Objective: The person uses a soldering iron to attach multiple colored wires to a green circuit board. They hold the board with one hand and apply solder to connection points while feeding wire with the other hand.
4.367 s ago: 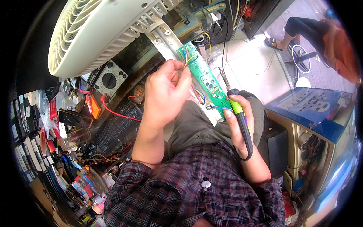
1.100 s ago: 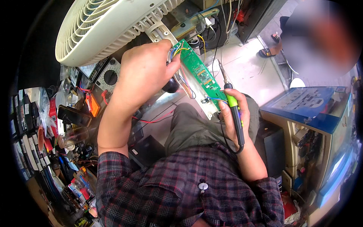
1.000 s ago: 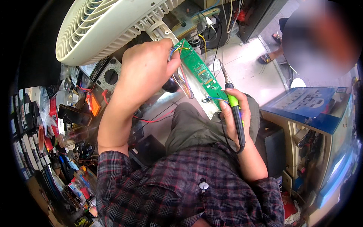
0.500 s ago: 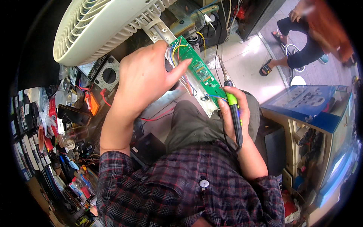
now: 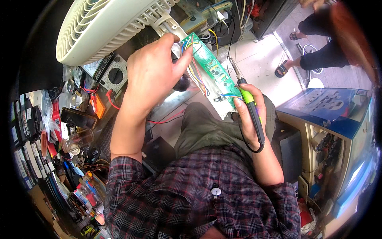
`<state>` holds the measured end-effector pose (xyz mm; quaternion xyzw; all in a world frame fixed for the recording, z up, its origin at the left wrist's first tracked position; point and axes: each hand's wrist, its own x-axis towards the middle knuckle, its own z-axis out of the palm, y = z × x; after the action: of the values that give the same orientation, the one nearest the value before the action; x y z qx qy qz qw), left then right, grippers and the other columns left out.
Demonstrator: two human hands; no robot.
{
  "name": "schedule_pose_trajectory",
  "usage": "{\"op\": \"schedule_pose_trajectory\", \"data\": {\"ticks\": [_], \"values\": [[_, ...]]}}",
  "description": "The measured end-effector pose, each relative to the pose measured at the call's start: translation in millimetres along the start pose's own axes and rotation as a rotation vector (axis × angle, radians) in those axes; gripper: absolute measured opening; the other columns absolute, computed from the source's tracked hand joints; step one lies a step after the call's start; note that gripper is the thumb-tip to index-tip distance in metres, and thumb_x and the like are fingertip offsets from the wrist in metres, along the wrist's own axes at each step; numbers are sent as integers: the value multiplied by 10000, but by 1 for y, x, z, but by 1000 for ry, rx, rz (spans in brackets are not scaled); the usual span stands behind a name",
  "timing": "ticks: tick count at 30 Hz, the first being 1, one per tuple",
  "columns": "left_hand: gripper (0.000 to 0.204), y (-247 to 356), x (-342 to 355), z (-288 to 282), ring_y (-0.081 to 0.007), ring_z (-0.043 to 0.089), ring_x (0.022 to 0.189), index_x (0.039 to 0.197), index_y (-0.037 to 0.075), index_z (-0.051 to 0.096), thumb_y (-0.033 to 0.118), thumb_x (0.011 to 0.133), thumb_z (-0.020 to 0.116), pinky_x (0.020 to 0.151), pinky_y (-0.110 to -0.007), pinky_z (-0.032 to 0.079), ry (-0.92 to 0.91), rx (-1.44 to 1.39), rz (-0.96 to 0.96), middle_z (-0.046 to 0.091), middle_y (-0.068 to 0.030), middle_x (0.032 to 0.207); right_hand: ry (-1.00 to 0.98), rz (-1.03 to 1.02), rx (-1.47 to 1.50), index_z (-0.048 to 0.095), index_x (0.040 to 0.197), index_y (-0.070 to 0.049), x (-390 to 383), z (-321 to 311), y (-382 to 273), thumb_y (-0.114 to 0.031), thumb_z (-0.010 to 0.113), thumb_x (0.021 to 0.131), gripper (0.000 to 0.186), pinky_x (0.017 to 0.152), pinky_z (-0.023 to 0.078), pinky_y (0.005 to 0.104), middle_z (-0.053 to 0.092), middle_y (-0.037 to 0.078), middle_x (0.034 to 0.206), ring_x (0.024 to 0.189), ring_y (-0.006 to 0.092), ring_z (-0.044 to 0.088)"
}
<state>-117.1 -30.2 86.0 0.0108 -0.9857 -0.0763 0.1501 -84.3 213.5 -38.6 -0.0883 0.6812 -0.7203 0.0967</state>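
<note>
A long green circuit board (image 5: 215, 68) lies along a narrow white plastic housing (image 5: 221, 107) joined to a white fan. Coloured wires (image 5: 197, 77) run beside it. My left hand (image 5: 153, 69) is curled at the board's upper end, thumb against the wires and board edge; its other fingertips are partly hidden. In my right hand (image 5: 250, 109) is a black and green soldering iron (image 5: 254, 119), its metal tip pointing up and away, off the board. The right thumb presses near the board's lower end, by blue and red wires.
The fan (image 5: 107, 30) fills the upper left. A multimeter (image 5: 115, 75), a phone (image 5: 78, 118) and a glass jar (image 5: 77, 140) crowd the left bench. At right stands a glass-topped cabinet (image 5: 318, 107). Another person (image 5: 324, 53) sits at the upper right.
The left thumb has drawn back from the board's face toward its upper edge and wires. The board's lower end, the right hand and the soldering iron have shifted slightly right.
</note>
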Motion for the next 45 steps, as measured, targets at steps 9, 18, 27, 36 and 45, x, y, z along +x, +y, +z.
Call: {"op": "schedule_pose_trajectory", "data": {"ticks": [9, 18, 27, 36, 45], "values": [[345, 3, 2, 2, -338, 678, 679, 1004, 37, 689, 343, 847, 724, 604, -420, 521, -24, 88, 27, 672, -154, 712, 21, -29, -64, 567, 1245, -61, -5, 6, -5, -99, 671, 940, 325, 955, 464, 321, 633, 101, 1183, 1086, 201, 606], [260, 6, 4, 2, -341, 679, 678, 903, 31, 669, 288, 865, 680, 596, -444, 525, -72, 149, 32, 669, -159, 717, 30, -124, -162, 576, 1234, -58, -4, 5, -5, -92, 684, 920, 333, 955, 468, 337, 627, 135, 1187, 1087, 243, 619], [224, -19, 17, -2, -368, 660, 688, 959, 35, 652, 255, 917, 637, 603, -450, 498, -145, 40, 155, 645, -192, 723, 7, -77, -117, 577, 1252, -69, -2, 2, -4, -150, 688, 934, 347, 952, 458, 324, 634, 119, 1166, 1075, 214, 615], [291, -35, 25, -7, -194, 545, 634, 1052, -13, 646, 264, 970, 618, 607, -332, 446, -304, -281, 43, 604, -151, 725, -38, 7, -49, 571, 1265, -53, 5, -7, -1, -196, 695, 928, 386, 937, 457, 320, 633, 106, 1152, 1070, 193, 600], [289, -41, 11, 10, -69, 518, 781, 1125, -73, 623, 182, 1003, 560, 681, -245, 439, -283, -620, -165, 612, 0, 851, -44, -7, -79, 574, 1268, -58, 7, -7, -1, -203, 704, 917, 402, 924, 463, 317, 628, 103, 1156, 1057, 186, 598]]}}
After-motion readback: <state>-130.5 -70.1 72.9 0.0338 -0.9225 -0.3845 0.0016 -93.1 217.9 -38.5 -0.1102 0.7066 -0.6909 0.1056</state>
